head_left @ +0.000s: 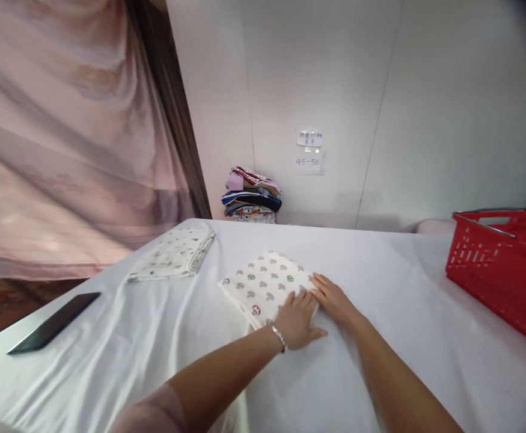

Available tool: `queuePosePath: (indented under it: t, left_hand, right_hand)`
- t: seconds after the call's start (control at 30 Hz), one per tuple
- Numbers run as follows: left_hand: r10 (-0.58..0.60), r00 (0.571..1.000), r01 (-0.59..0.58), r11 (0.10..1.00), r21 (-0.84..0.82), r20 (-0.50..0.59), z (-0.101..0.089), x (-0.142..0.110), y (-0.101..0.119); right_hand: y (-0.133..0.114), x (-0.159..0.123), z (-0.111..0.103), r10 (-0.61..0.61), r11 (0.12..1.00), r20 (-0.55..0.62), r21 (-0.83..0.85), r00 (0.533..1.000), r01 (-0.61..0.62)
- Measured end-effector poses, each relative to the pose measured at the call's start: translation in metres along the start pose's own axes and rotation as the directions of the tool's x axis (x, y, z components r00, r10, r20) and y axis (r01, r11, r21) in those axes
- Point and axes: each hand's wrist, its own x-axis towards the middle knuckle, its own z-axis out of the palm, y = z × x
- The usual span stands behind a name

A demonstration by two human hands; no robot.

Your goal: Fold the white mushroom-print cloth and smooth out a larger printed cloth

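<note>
A folded white cloth (263, 279) printed with grey, green and red mushroom-like shapes lies in the middle of the white-covered table (407, 288). My left hand (296, 319), a silver bracelet at its wrist, rests with its fingers stretched out on the near right part of the cloth. Just beyond it, my right hand (332, 297) lies flat with its fingertips at the cloth's right corner. Both hands are open. At the back left of the table sits another folded white cloth (172, 252) with a small dark print.
A red basket (501, 270) with a metal handle stands at the right edge. A flat dark object (55, 322) lies at the left. Behind the table rises a stack of folded fabrics (252, 195) against the wall. A pink curtain (64, 132) hangs at the left.
</note>
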Motion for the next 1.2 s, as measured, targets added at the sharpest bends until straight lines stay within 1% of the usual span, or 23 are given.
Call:
queuePosePath:
  t: [0.13,0.23,0.33,0.37,0.4,0.43,0.47,0.5,0.53,0.57,0.6,0.63,0.67,0.7,0.73,0.77,0.8,0.83,0.93,1.03,1.13,1.2]
  left_hand:
    - [0.142,0.989,-0.140,0.990,0.032,-0.053,-0.001,-0.042,0.007]
    - [0.207,0.976,-0.209,0.978,-0.019,-0.063,-0.012,-0.071,0.009]
    - [0.308,0.949,-0.315,0.942,-0.118,-0.072,-0.024,-0.090,0.009]
    - [0.326,0.941,-0.337,0.931,-0.142,-0.095,-0.026,-0.095,0.006]
    - [0.319,0.938,-0.338,0.928,-0.156,-0.135,-0.028,-0.097,0.001]
    - [0.281,0.939,-0.314,0.935,-0.163,-0.198,-0.029,-0.099,-0.006]
    - [0.206,0.939,-0.258,0.951,-0.168,-0.276,-0.029,-0.099,-0.017]
    - [0.095,0.929,-0.169,0.969,-0.182,-0.357,-0.029,-0.099,-0.031]
    - [-0.037,0.898,-0.061,0.976,-0.209,-0.438,-0.029,-0.098,-0.047]
    - [-0.194,0.852,0.075,0.964,-0.254,-0.486,-0.029,-0.097,-0.065]
    - [-0.364,0.788,0.227,0.922,-0.315,-0.497,-0.030,-0.095,-0.083]
    - [-0.526,0.714,0.378,0.845,-0.377,-0.463,-0.031,-0.094,-0.101]
    - [-0.669,0.636,0.514,0.739,-0.436,-0.385,-0.033,-0.092,-0.118]
    - [-0.765,0.581,0.609,0.635,-0.475,-0.279,-0.036,-0.091,-0.133]
    - [-0.824,0.538,0.672,0.547,-0.500,-0.179,-0.038,-0.090,-0.145]
    - [-0.850,0.516,0.705,0.492,-0.511,-0.108,-0.040,-0.089,-0.155]
    - [-0.860,0.508,0.722,0.460,-0.517,-0.055,-0.042,-0.087,-0.163]
    - [-0.861,0.508,0.727,0.445,-0.523,-0.025,-0.044,-0.085,-0.168]
    - [-0.852,0.523,0.726,0.427,-0.539,0.029,-0.047,-0.078,-0.175]
    - [-0.834,0.547,0.707,0.417,-0.571,0.069,-0.048,-0.076,-0.171]
    - [-0.812,0.575,0.678,0.403,-0.614,0.102,-0.048,-0.088,-0.162]
    - [-0.820,0.562,0.695,0.398,-0.600,0.108,-0.047,-0.099,-0.155]
  right_hand:
    - [0.007,0.000,0.002,-0.017,1.000,-0.013,0.011,1.000,0.018]
    - [0.009,0.000,0.004,0.004,0.999,-0.026,0.043,1.000,-0.003]
    - [0.012,-0.002,0.008,0.038,0.997,-0.030,0.075,0.999,-0.036]
    - [0.013,-0.003,0.009,0.048,0.995,-0.029,0.086,0.998,-0.045]
    - [0.014,-0.003,0.010,0.055,0.994,-0.028,0.098,0.998,-0.052]
    - [0.016,-0.003,0.011,0.060,0.992,-0.028,0.110,0.998,-0.056]
    - [0.017,-0.003,0.012,0.064,0.991,-0.031,0.121,0.997,-0.060]
    - [0.017,-0.003,0.013,0.071,0.989,-0.036,0.131,0.997,-0.066]
    - [0.018,-0.003,0.013,0.078,0.988,-0.040,0.137,0.996,-0.072]
    - [0.018,-0.003,0.013,0.086,0.987,-0.042,0.141,0.995,-0.079]
    - [0.018,-0.003,0.014,0.093,0.986,-0.043,0.142,0.995,-0.087]
    - [0.018,-0.004,0.014,0.099,0.986,-0.043,0.142,0.994,-0.092]
    - [0.018,-0.004,0.014,0.099,0.985,-0.044,0.143,0.994,-0.092]
    - [0.018,-0.004,0.015,0.099,0.985,-0.047,0.144,0.994,-0.091]
    - [0.018,-0.004,0.016,0.101,0.985,-0.055,0.146,0.993,-0.092]
    - [0.018,-0.005,0.017,0.108,0.984,-0.065,0.146,0.992,-0.098]
    - [0.017,-0.005,0.018,0.119,0.984,-0.075,0.144,0.990,-0.107]
    - [0.017,-0.005,0.018,0.131,0.983,-0.084,0.139,0.988,-0.118]
    - [0.019,-0.006,0.020,0.147,0.984,-0.092,0.115,0.985,-0.137]
    - [0.022,-0.006,0.018,0.151,0.986,-0.101,0.090,0.983,-0.142]
    - [0.024,-0.006,0.013,0.150,0.989,-0.151,0.023,0.977,-0.149]
    - [0.020,-0.005,0.011,0.127,0.990,-0.190,-0.037,0.974,-0.136]
